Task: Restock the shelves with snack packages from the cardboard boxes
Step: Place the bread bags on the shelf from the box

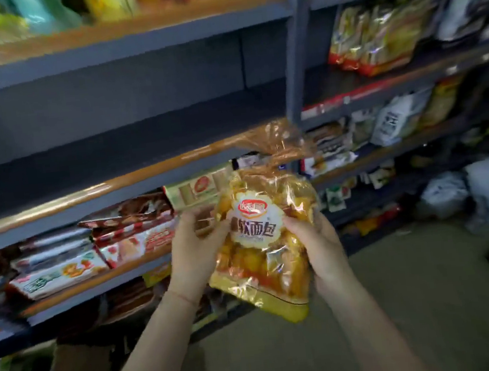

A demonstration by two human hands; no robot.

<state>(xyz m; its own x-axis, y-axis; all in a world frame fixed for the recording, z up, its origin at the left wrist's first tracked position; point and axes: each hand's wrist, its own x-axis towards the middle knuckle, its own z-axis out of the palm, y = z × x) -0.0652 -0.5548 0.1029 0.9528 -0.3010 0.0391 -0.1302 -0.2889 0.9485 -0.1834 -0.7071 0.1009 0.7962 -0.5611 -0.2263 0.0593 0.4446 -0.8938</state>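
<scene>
Two bare forearms reach up from the bottom of the view, and the left hand (193, 246) and right hand (320, 246) hold a yellow bread bag (266, 243) between them at its sides, fingers curled round the edges with thumbs on the front. The bag hangs in the air just below the bare shelf (118, 157), above the lower shelf of boxed snacks (63, 267). It looks light, soft and easily crushed under slippery crinkled film, so cradling its sides seems wiser than squeezing the middle.

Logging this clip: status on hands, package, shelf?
Left hand and right hand both grip the yellow bag. Bag held upright below the bare shelf. Nothing between.
</scene>
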